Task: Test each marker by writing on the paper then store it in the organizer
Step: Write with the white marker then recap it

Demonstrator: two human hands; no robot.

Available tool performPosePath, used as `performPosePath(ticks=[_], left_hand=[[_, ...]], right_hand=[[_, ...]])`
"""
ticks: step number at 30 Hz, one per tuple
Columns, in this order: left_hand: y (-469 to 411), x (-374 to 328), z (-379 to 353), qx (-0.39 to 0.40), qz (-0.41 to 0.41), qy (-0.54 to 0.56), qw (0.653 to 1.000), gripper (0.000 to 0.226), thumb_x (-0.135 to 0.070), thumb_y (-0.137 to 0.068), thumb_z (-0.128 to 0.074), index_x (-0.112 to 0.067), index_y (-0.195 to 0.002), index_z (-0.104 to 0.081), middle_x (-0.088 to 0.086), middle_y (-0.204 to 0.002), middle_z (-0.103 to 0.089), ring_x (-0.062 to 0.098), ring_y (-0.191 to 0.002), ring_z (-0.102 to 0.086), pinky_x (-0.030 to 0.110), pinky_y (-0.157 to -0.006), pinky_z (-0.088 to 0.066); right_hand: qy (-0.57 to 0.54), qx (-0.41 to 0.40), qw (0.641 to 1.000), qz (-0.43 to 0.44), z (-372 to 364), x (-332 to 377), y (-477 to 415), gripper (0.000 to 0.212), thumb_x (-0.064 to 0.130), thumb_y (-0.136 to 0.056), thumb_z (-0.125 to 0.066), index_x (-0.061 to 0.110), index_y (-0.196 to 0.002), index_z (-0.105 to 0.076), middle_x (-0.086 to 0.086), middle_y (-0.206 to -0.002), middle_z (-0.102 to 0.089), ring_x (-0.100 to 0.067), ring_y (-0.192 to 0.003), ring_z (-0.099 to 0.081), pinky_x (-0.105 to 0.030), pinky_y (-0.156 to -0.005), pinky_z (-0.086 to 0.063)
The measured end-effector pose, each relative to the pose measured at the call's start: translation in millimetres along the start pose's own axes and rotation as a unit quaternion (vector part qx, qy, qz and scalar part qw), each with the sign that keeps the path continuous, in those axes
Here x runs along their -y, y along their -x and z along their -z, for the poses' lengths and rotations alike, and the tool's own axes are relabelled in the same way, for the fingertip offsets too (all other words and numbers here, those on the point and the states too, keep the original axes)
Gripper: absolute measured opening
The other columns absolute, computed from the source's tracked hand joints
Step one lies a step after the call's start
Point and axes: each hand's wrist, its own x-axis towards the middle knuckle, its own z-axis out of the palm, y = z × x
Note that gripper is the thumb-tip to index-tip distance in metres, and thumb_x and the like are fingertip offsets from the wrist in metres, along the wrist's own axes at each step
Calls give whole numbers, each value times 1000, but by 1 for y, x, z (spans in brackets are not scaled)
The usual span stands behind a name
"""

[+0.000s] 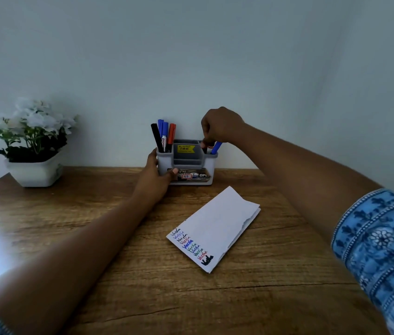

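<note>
A grey desk organizer [192, 163] stands at the back of the wooden table against the wall. Its left compartment holds black, blue and red markers [163, 136] standing upright. My left hand [158, 174] grips the organizer's left front corner. My right hand [220, 126] is above the right compartment, fingers pinched on a marker [208, 147] that is partly inside it, beside a blue marker [216, 148]. A folded white paper [217, 223] lies in the middle of the table, with several coloured handwritten words at its near left end.
A white pot with white flowers [33, 141] sits at the back left of the table [94, 213]. A bright glare patch covers the table's left edge. The wall stands right behind the organizer.
</note>
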Motion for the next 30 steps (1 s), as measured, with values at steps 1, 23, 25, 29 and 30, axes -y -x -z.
performPosePath(ticks=[1,23,25,29,30], left_hand=[[0,0,0,2,-1,-1,1000,71,-18,-95,-60,-21,-152,-17,6,-153,-38,23,-137,-40,25,-93,-38],[134,-25,59,254,-74,-312,912,54,-45,-96,-49,-44,-145,-27,-9,-157,-28,16,-141,-32,42,-115,-28],[137,-27,57,281,-94,-377,878,55,-49,-97,-43,-41,-148,-24,-13,-159,-20,13,-144,-25,38,-117,-21],[136,-25,54,270,-93,-400,871,56,-52,-97,-39,-37,-149,-25,-11,-158,-24,11,-145,-24,33,-117,-17],[135,-25,53,268,-91,-409,867,57,-53,-97,-38,-37,-149,-24,-10,-159,-24,12,-145,-23,34,-118,-17]], right_hand=[[-30,6,1000,-5,0,-1,2,29,42,-76,-73,14,-77,-65,-4,-79,-66,-18,-80,-60,-33,-70,-44],[-155,117,978,74,-51,8,247,43,42,-97,-39,31,-139,-40,8,-149,-36,-10,-135,-32,-34,-110,-27],[-136,119,981,68,-53,10,248,46,44,-97,-35,31,-141,-37,6,-151,-33,-13,-138,-29,-44,-112,-25],[-132,129,981,60,-53,12,245,49,47,-97,-32,31,-143,-32,6,-154,-27,-14,-141,-23,-45,-113,-20],[-130,134,981,59,-54,12,245,50,47,-97,-31,31,-144,-30,6,-154,-25,-15,-141,-21,-45,-113,-19]])
